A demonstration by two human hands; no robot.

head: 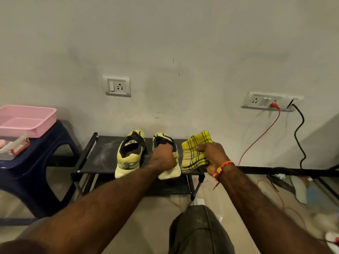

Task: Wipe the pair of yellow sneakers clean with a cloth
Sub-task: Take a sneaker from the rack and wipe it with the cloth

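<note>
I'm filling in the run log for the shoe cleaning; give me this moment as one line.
left hand: grips right sneaker at collar | right hand: holds cloth | left sneaker: untouched on rack | wiping: not started

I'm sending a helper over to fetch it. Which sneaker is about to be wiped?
Find the low black rack under the wall socket. Two yellow sneakers stand there; take the right sneaker, beside the checked cloth. The left hand reaches into its opening, while the left sneaker is untouched.
</note>
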